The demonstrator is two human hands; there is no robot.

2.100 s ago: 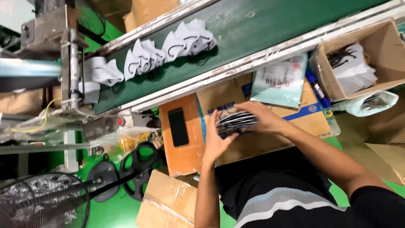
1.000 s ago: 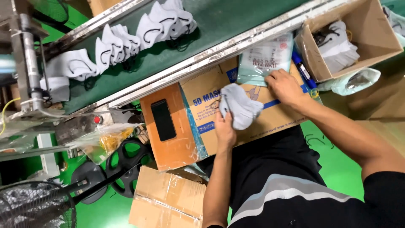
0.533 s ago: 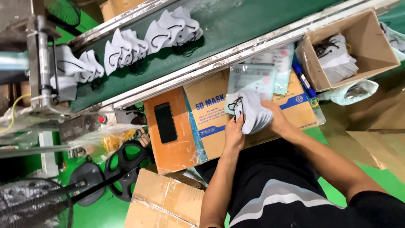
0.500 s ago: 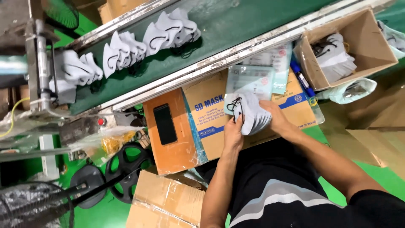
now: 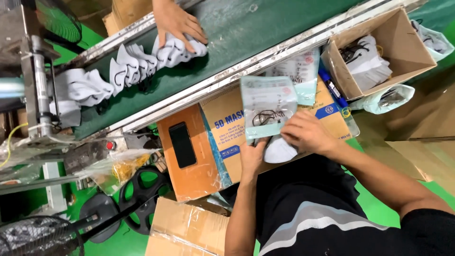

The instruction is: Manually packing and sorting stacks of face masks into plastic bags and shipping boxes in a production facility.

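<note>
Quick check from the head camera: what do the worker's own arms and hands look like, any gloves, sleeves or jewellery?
Both are bare: no gloves on the left hand or the right hand, and no watch, ring or band shows. The forearms are uncovered to the elbow. The right arm ends in a short black sleeve at the frame's lower right, matching the black shirt with grey and white stripes.

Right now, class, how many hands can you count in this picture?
3. The left hand and right hand hold a clear pouch over the cardboard box. Another person's hand presses white masks on the conveyor belt.
</note>
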